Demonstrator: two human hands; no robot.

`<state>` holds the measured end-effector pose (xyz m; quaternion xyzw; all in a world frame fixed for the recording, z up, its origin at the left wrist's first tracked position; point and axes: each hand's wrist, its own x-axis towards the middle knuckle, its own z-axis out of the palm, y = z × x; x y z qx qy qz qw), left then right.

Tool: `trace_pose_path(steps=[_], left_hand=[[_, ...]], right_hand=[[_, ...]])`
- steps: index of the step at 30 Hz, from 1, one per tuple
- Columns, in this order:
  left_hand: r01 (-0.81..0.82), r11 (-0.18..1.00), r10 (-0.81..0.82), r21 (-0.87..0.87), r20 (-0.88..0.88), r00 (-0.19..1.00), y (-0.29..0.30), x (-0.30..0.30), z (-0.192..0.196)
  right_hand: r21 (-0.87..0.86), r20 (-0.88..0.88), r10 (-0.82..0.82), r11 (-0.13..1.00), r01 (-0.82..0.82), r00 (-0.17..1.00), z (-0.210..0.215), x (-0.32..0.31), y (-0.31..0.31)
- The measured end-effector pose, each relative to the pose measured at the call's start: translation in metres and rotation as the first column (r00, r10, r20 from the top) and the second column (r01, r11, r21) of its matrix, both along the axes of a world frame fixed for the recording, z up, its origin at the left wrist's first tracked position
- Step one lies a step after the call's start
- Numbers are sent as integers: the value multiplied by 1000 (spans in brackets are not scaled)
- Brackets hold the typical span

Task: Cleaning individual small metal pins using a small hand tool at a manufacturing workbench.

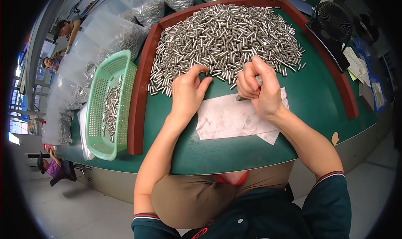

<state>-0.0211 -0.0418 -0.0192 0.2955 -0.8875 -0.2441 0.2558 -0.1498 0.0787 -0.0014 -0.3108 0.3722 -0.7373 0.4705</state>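
A broad heap of small shiny metal pins [226,38] covers the far part of the green table. My left hand [187,90] is at the heap's near edge, its fingers curled and its thumb and forefinger apart. No pin shows clearly in its grasp. My right hand [263,88] is closed around a grey metal piece [240,98]; one end pokes out below the fingers, and the rest is mostly hidden. Beneath that hand lies a stained whitish cloth [228,117], flat on the table.
A red-brown raised rim [142,88] frames the heap. Left of it stands a green plastic basket [93,117] with pins inside. Clear bags of pins [121,32] line the far left. A black fan [333,19] and papers [356,63] are at right. Other people sit far left.
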Motion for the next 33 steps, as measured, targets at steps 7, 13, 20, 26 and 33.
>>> trace_pose_path(steps=[7,13,20,26,33], left_hand=[[130,929,-154,-346,-43,987,-12,-7,-12],[170,929,-218,-329,-115,969,-10,-11,-11],[182,951,-169,-248,73,983,-3,-6,0],[154,973,-131,-170,140,981,3,-2,8],[23,996,-12,-81,141,990,10,-9,9]], right_hand=[[-70,56,33,997,-29,998,-5,-3,-1],[-40,62,16,999,-14,998,-4,-5,-1],[-27,78,15,1000,-13,997,-3,-5,-1],[-5,61,4,1000,-4,998,1,-2,-1],[-27,73,16,1000,-14,997,-3,-6,0]])
